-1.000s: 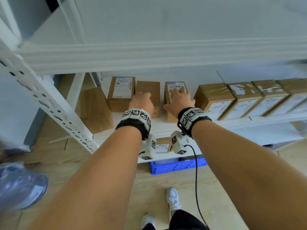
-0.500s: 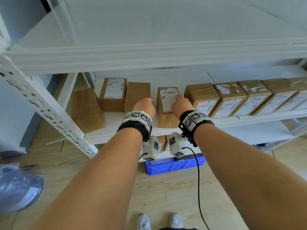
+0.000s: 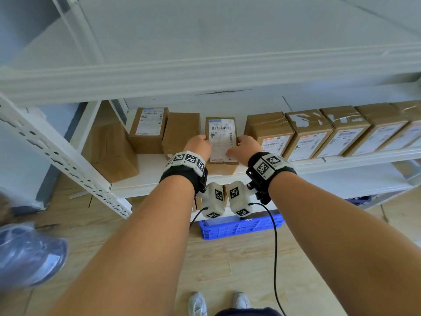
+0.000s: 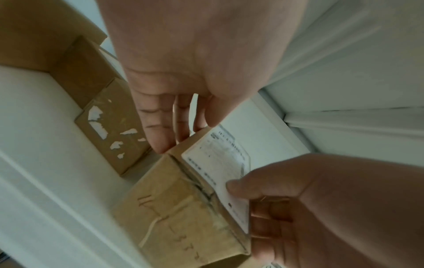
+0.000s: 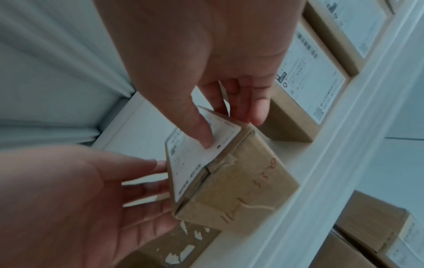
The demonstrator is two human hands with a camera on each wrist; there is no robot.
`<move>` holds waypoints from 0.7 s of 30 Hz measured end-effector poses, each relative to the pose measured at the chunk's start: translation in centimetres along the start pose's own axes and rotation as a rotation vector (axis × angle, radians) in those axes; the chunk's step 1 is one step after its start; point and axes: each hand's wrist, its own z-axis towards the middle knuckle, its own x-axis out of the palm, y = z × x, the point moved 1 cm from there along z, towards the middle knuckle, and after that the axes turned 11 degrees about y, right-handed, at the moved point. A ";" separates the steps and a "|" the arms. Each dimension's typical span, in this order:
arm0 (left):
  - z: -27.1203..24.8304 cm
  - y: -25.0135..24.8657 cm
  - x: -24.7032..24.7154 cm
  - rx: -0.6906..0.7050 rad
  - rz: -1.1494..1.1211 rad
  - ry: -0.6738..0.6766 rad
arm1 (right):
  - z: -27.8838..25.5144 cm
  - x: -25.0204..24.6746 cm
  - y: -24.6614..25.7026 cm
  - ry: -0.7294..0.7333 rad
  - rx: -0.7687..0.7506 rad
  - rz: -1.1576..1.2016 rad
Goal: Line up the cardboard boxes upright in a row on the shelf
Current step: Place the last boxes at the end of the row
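Stockroom: metal shelving (image 3: 57,153), labelled parcels (image 3: 307,133)

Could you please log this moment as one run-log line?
left hand: holds labelled box | right hand: holds it, thumb on label | box: front shelf edge | upright row: right

Head view bright, even daylight, strong wide-angle bending at edges. Wrist views dimmer, motion-blurred, hands (image 4: 197,59) close and soft.

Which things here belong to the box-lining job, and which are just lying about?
Job:
- held box, gripped by left hand and right hand
- upright row
- flat boxes
- shelf

Lying about:
- blue crate
- leaning box
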 end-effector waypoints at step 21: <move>-1.4 -1.5 1.6 -0.135 -0.078 -0.099 | -2.5 0.3 -1.0 -0.120 -0.060 -0.023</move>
